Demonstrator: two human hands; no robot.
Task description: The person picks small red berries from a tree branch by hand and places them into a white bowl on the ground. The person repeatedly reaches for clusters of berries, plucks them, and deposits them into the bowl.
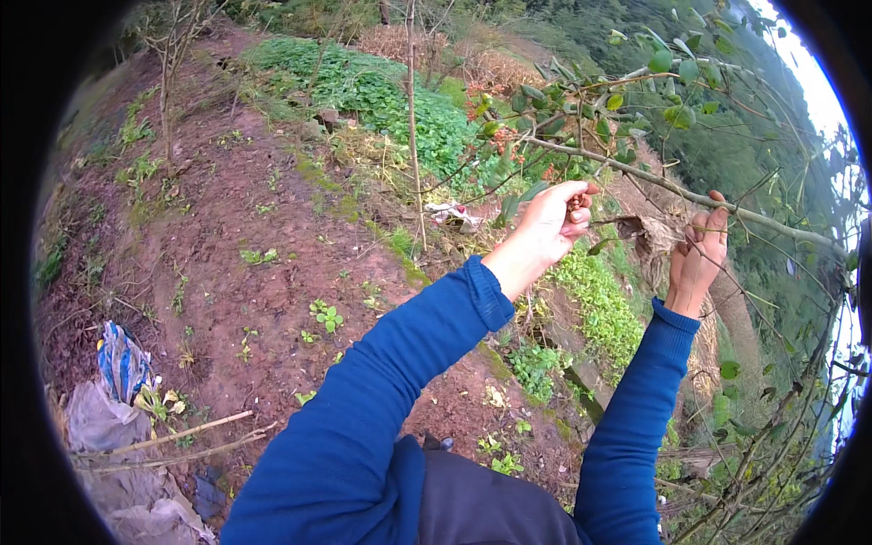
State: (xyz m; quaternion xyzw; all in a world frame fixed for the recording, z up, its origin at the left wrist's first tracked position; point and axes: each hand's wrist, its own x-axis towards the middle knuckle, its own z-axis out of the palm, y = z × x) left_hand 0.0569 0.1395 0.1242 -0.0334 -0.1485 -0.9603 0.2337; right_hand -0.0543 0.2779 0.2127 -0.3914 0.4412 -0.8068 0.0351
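My left hand (554, 222) is raised in front of me, its fingers curled round a small cluster of reddish-brown berries (575, 205). To its right my right hand (699, 254) reaches up, fingers closed on a leafy branch (654, 180) that slants across the upper right. Between the two hands hangs a crumpled brown piece (652, 236), like a dry leaf or cloth; I cannot tell which. Orange-red berries (504, 138) grow in bunches among the green leaves, just above my left hand.
Reddish bare soil (227, 309) slopes on the left, beside a thin upright stem (412, 136). Green leafy plants (391, 95) grow farther back. Plastic sheeting (104, 418), a blue-striped bag (123, 361) and cut sticks (182, 436) lie at the lower left. Tangled twigs (763, 472) crowd the lower right.
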